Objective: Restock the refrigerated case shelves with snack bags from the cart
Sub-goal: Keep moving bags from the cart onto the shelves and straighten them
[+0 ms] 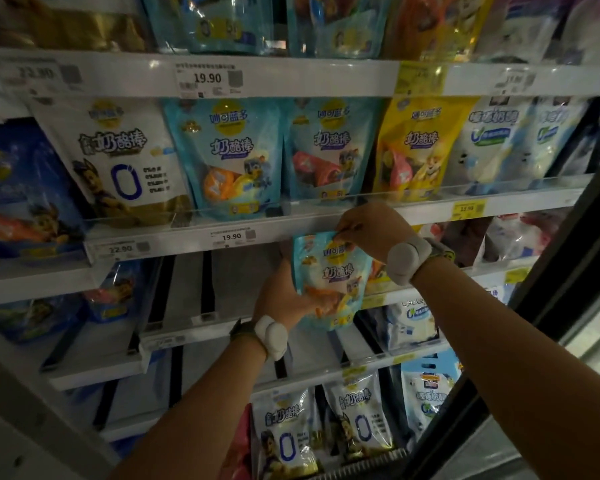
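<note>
- Progress, as judged: restocking is partway. The middle shelf (222,227) carries a full front row of bags; the shelf below (187,327) shows bare lanes with black dividers at its left and centre, so several facings look unfilled. The cart is not in view.
- Item in hand: one light-blue snack bag (331,282), held upright in front of the lower shelf opening, just under the price rail marked 19.90 (231,236), not yet set down.
- Appearance of item: glossy stand-up pouch, yellow round logo at top, white lettering, cartoon dog figure, orange contents showing through a clear window; matches the blue bags (229,157) on the shelf above.
- Left hand (281,296): fingers wrapped round the bag's lower left edge, supporting it from behind.
- Right hand (368,230): fingertips pinching the bag's top seam.
- Remaining, as judged: seat this bag in a lane, then fill the other gaps.
- Neighbouring stock: white bags (409,320) to the right.
</note>
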The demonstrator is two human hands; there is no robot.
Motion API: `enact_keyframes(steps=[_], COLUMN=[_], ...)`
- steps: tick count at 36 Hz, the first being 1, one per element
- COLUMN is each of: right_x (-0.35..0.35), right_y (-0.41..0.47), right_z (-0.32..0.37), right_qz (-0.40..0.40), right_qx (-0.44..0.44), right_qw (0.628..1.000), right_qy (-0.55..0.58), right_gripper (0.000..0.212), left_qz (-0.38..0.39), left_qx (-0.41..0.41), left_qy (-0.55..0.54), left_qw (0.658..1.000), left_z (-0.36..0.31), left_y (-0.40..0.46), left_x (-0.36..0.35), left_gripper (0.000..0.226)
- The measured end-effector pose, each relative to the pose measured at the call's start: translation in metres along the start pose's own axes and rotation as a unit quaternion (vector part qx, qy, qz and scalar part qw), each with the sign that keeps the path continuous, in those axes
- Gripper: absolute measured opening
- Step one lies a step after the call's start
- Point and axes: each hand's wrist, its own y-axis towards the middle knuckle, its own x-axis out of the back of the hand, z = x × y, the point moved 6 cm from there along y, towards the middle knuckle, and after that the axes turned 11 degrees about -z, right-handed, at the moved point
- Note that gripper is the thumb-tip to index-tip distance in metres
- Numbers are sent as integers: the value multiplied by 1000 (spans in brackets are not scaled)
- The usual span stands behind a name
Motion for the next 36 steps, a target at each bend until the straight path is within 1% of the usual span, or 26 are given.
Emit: enact_keyframes(steps=[3, 10, 11, 14, 17, 22, 25, 29, 36], right_x=[-2, -10, -10, -10, -11, -16, -21, -24, -39], right_y=[3, 6, 6, 6, 5, 1, -1, -4, -12], right_z=[-1, -4, -5, -5, -7, -14, -18, -19, -18], right_qz=[-16, -47, -54, -72, -86, -104, -109, -133, -173], right_qx=[4, 7, 9, 25, 34, 20, 12, 27, 70], right_qw=[1000, 998, 998, 996, 994, 993, 993, 990, 982], right_qy=[-9, -37, -38, -55, -58, -55, -52, -28, -14], right_gripper=[7, 8, 5, 13, 14, 13, 16, 17, 8], left_qz=[-2, -34, -43, -84, -113, -130, -148, -174, -197], left_qx=[-22, -64, -65, -68, -64, -47, -44, -54, -85], left_qy=[12, 80, 83, 101, 112, 116, 135, 165, 205], left_qw=[1000, 994, 993, 989, 985, 984, 979, 969, 955], left_z=[7, 20, 22, 26, 30, 41, 46, 49, 50], left_y=[9, 31, 33, 39, 44, 54, 58, 65, 69], left_x=[1, 3, 3, 5, 4, 2, 3, 4, 8], left_gripper=[91, 93, 93, 91, 88, 78, 77, 80, 81])
